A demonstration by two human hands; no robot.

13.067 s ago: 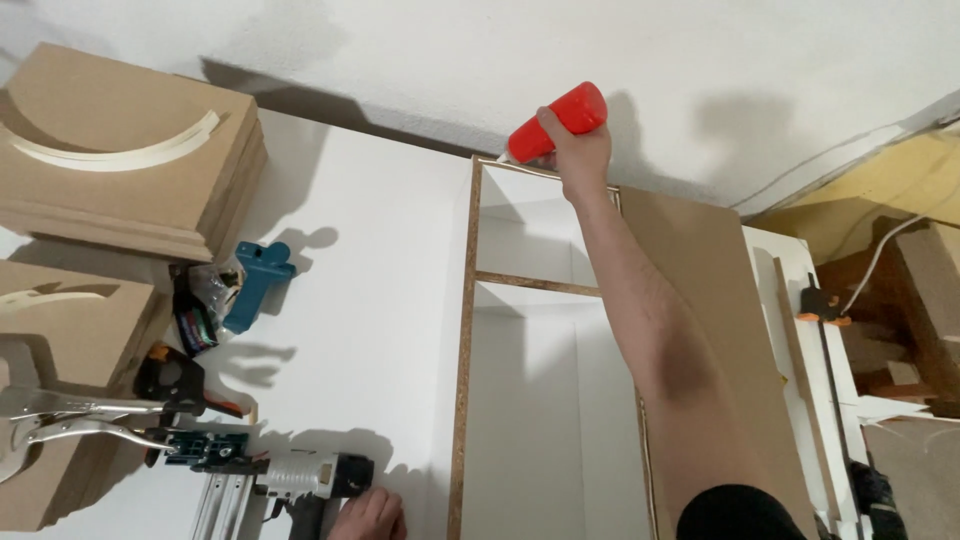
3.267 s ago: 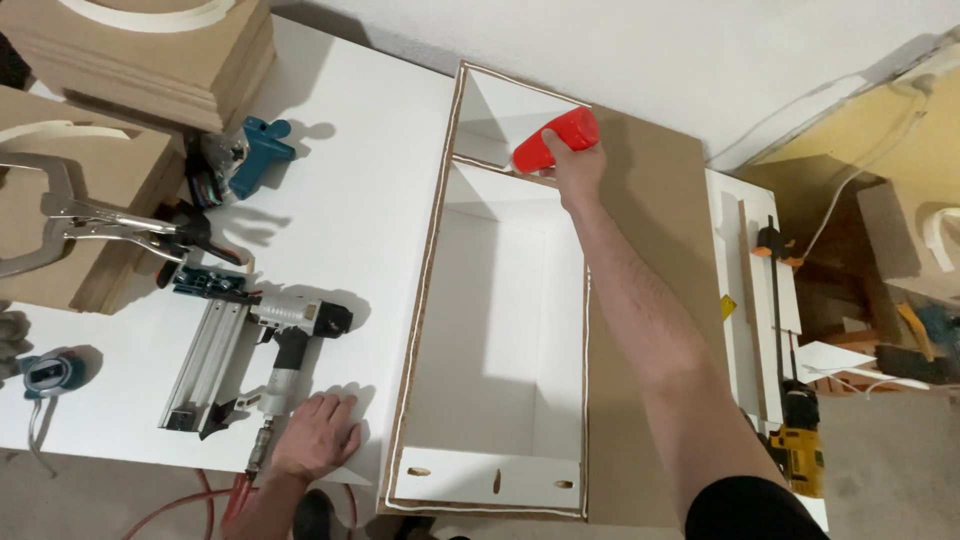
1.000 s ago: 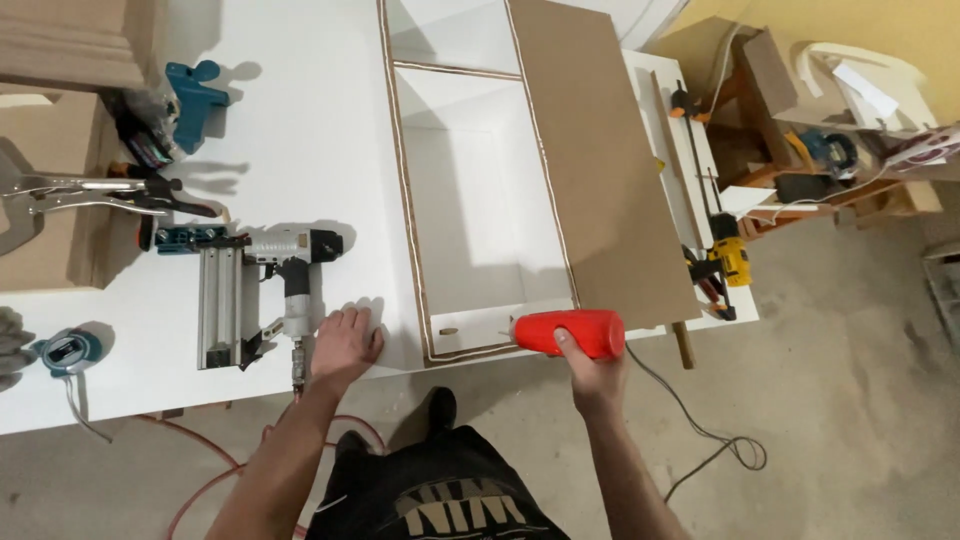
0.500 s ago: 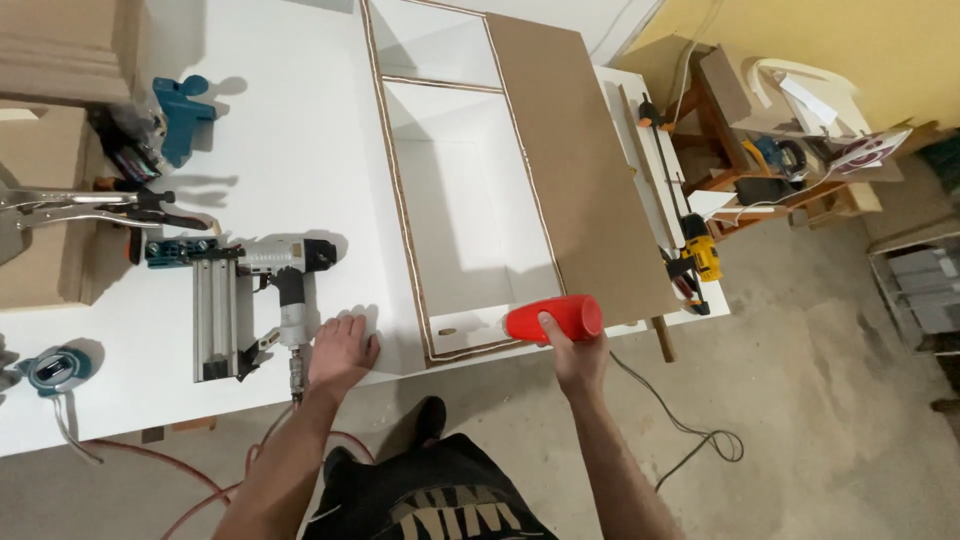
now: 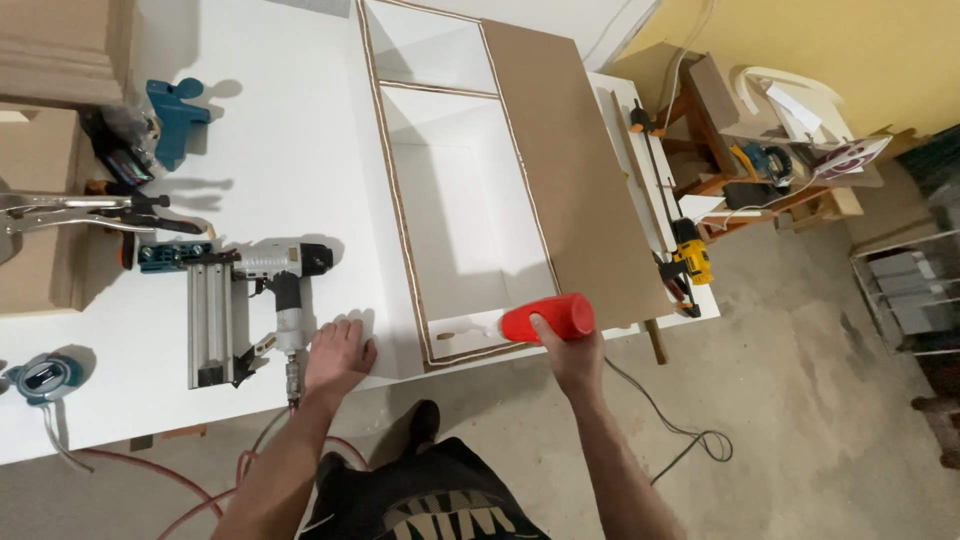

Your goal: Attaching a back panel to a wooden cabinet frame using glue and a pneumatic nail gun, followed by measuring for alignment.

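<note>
My right hand (image 5: 570, 350) grips a red glue bottle (image 5: 545, 319), laid on its side with its white nozzle pointing left at the near end edge of a white cabinet box (image 5: 455, 200). The box lies open side up on the white worktable (image 5: 290, 180), with bare brown edges around its rim. My left hand (image 5: 335, 355) rests flat on the table near its front edge, fingers spread, just right of a grey and black nail gun (image 5: 250, 300).
A brown back panel (image 5: 570, 170) lies right of the box. Locking pliers (image 5: 70, 212), a blue jig (image 5: 172, 112) and brown wooden blocks (image 5: 55, 50) sit at left. A yellow drill (image 5: 692, 260) lies at the right edge. A red air hose (image 5: 150, 470) runs on the floor.
Over the frames my right hand has brought the red bottle from the far end of the box down to its near end. My left hand stays beside the nail gun.
</note>
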